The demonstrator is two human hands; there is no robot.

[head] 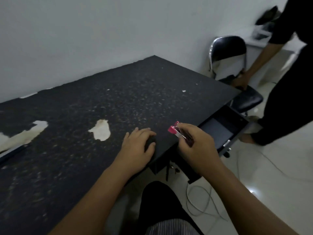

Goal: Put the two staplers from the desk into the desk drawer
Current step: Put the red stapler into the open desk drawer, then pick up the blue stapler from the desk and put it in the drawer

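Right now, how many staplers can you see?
1 for sure: a pink stapler in the right hand, beside the open drawer. A dark object under the left hand may be the second.

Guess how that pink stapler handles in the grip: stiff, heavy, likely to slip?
Probably rigid: the pink stapler keeps its shape in the right hand, pinched between the fingers. Likely light, since a few fingers carry it. Its hinged top could flap open if gripped at one end; the glossy casing may be a little slippery.

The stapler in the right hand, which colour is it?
Pink-red, with a silver metal part, seen in the head view: stapler in the right hand.
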